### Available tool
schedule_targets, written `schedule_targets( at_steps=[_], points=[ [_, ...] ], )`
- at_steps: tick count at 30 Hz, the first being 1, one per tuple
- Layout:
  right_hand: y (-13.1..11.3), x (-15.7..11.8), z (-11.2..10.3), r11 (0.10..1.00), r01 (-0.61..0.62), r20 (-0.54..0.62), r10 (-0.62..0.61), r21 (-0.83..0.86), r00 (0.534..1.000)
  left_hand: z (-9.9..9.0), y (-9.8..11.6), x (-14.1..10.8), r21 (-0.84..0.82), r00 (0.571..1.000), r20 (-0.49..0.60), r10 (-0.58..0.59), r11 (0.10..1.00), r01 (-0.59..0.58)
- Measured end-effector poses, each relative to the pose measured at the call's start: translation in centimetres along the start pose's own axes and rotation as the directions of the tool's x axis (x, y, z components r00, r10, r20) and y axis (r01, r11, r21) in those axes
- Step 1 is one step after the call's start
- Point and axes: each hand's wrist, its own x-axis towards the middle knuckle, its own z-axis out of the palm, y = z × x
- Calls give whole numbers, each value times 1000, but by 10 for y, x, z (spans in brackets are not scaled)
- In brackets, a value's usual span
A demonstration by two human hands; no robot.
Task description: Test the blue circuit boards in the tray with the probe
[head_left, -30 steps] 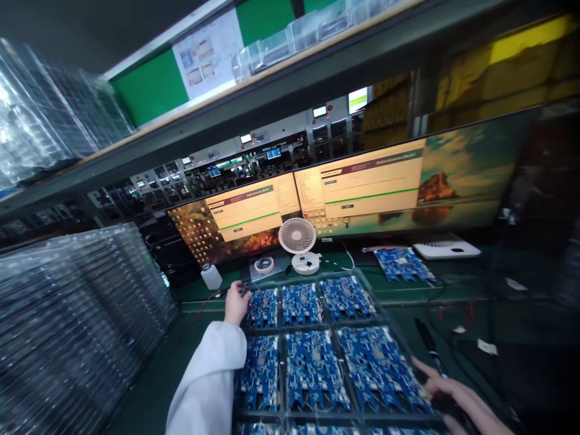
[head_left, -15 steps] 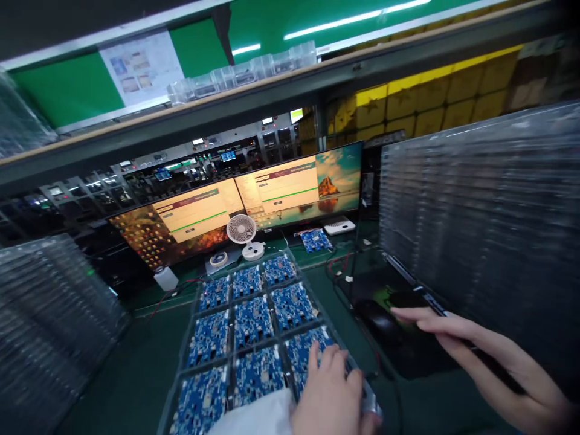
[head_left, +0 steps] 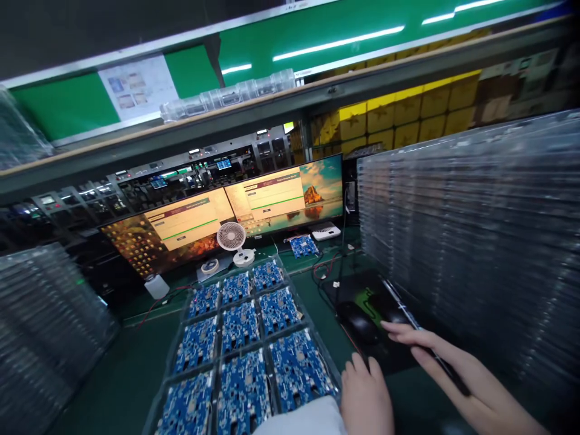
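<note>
Right hand: my right hand, lower right of frame, lies flat with fingers extended on the mouse pad, grasping nothing, just beside the mouse.
Left hand: my left hand, bottom centre, loosely curled, empty, at the near right corner of the tray.
Tray: blue circuit boards in compartments, centre frame.
Beyond: small fan, monitors, upper centre.

On the green surface, a clear tray of blue circuit boards lies near. The left hand rests at the tray's near right corner. The right hand reaches, fingers extended, over a black mouse pad just beside a dark mouse. Two monitors and a small white fan stand far.
</note>
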Motion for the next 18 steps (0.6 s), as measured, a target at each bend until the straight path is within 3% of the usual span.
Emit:
schedule_targets(
  at_steps=[6, 8, 10, 12, 16, 18],
  points=[
    [8, 9, 14, 1000, -15, 60, 15, -2, 998, -5, 4, 5, -52, 993, 96, -68, 996, 73],
    [13, 10, 19, 1000, -8, 68, 8, -1, 998, -11, -1, 4, -120, 993, 117, -21, 992, 35],
    [19, 11, 23, 1000, 0, 72, 1, -7, 997, -24, -14, 1, -270, 992, 65, 107, 959, -86],
    [26, 11, 25, 1000, 3, 76, -2, -16, 997, -46, -34, -3, -423, 975, -57, 213, 880, -217],
    [39, 13, 33, 999, 21, 108, -17, -39, 994, -90, -77, -4, -558, 976, -161, 146, 802, -212],
    [43, 12, 41, 996, 61, 212, -46, -62, 976, -101, -92, -4, -603, 976, -180, 126, 769, -210]
  ],
)
